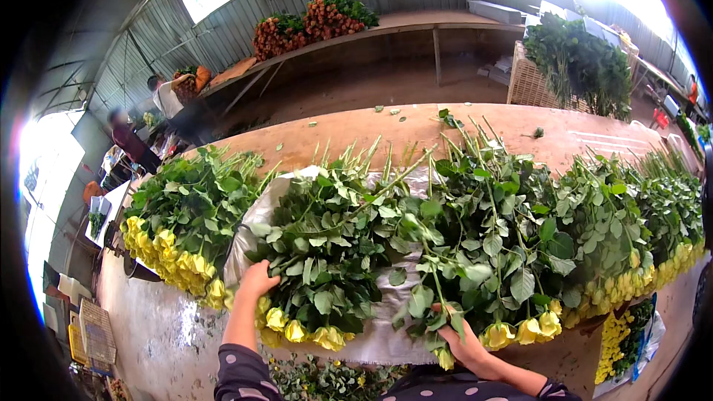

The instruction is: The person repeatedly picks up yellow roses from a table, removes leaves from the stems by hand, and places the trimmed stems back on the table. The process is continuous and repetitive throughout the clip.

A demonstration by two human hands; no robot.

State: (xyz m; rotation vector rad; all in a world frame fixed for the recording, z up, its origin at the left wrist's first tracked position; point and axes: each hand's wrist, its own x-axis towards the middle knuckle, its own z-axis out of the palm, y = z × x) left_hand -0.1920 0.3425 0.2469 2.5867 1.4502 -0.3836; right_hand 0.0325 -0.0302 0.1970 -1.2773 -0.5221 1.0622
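My right hand (464,345) is closed around a yellow rose (444,359) near its bloom. That rose's leafy stem runs up and to the left, over a gap between two piles. My left hand (260,280) touches the leaves at the left edge of a pile of yellow roses (319,230). Its thumb stands apart from the fingers, which are partly hidden. The blooms of this pile point toward me and the cut stems point away. Under it lies a white sheet (394,286). Just right of my right hand is another rose pile (505,230).
More yellow roses (186,200) lie at the left end of the wooden table (356,122), and others (631,230) at the right. Cut leaves litter the floor. Behind are a bench (416,21) with orange-red flowers (316,26), a wicker crate (529,78) and two people at the left.
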